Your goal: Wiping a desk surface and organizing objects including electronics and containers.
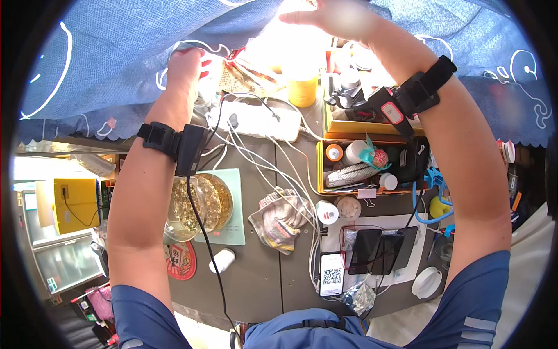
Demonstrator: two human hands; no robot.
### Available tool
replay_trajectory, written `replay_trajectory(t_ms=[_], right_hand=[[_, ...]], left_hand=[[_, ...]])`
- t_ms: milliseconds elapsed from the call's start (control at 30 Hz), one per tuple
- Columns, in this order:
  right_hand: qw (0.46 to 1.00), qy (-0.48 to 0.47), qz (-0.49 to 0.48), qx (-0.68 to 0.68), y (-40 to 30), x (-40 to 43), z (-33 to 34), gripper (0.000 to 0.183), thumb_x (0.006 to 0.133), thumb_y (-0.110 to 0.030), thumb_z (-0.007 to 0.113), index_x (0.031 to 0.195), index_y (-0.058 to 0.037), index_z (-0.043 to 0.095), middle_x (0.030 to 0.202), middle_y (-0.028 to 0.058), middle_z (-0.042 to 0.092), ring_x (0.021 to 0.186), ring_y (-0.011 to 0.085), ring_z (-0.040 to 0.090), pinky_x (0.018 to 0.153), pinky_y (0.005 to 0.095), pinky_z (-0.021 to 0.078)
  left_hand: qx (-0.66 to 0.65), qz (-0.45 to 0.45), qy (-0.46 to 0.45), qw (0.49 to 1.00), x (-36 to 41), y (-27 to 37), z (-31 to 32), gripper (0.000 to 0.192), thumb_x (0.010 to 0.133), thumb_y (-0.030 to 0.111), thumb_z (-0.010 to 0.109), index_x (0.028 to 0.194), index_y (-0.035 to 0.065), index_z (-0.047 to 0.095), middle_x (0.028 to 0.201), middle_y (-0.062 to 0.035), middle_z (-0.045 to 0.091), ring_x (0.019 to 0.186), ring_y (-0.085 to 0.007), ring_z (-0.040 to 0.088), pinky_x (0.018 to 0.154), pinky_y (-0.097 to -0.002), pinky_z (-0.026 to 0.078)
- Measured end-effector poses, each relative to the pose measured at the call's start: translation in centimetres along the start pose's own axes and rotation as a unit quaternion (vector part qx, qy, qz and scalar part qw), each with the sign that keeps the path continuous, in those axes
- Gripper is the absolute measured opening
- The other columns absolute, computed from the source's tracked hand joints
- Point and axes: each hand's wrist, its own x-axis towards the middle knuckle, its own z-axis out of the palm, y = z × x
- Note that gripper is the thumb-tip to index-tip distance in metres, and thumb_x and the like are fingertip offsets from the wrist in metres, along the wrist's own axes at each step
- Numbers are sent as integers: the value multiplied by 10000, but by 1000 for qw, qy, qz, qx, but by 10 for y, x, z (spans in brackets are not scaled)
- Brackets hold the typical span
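My left hand is raised to the lower hem of a blue patterned curtain. Its fingers curl inward against bright light; whether they grip the cloth I cannot tell. Higher up and to the right, my right hand reaches into the gap in the curtain, thumb pointing left. Glare and the picture's top edge hide its other fingers. Below the hands stand a yellow cup and a white power strip with several cables plugged in. Each forearm wears a black strap with a device.
Two open boxes, an upper one and a lower one, hold bottles and small items. On the grey table lie knitted gloves, clear round containers, a white bottle and phones. Loose white cables cross the middle.
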Motion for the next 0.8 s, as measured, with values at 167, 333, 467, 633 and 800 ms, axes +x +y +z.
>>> replay_trajectory(t_ms=[167, 333, 467, 633, 800], right_hand=[[990, -58, 124, 32, -28, 1, -16, 640, 918, -494, 743, 1303, 10, 656, 1152, 216, 733, 1008, 294, 716, 861, 389, 568], [984, -123, 122, 28, -20, 17, -29, 652, 962, -499, 687, 1359, 13, 617, 1190, 243, 708, 1015, 323, 718, 855, 416, 589], [982, -135, 122, 50, -10, 24, -29, 674, 965, -506, 681, 1375, 23, 594, 1229, 252, 679, 1062, 329, 689, 889, 420, 570], [977, -149, 131, 82, -10, 32, -33, 703, 969, -513, 675, 1394, 36, 565, 1277, 263, 642, 1121, 337, 653, 932, 424, 545], [973, -150, 147, 99, -13, 31, -51, 732, 973, -521, 668, 1414, 48, 535, 1325, 275, 605, 1179, 345, 617, 974, 429, 521]], left_hand=[[21, -6, -107, 994, 28, -30, 4, 348, 942, 204, 697, 1245, 69, 593, 1165, -85, 693, 1026, -177, 689, 786, -314, 572], [-31, -6, -148, 988, 30, -39, 24, 358, 951, 241, 732, 1245, 104, 580, 1220, -57, 678, 1027, -182, 688, 807, -330, 557], [-66, -3, -161, 985, 18, -45, 29, 403, 935, 263, 774, 1247, 137, 551, 1252, -55, 668, 1046, -181, 689, 771, -328, 543], [-1, -25, -201, 979, -1, -33, 25, 504, 913, 388, 807, 1261, 95, 591, 1233, -56, 678, 1001, -147, 695, 711, -266, 519], [14, 20, -195, 980, -10, -35, 43, 492, 919, 374, 796, 1260, 55, 641, 1140, -58, 716, 919, -153, 724, 706, -264, 536]])
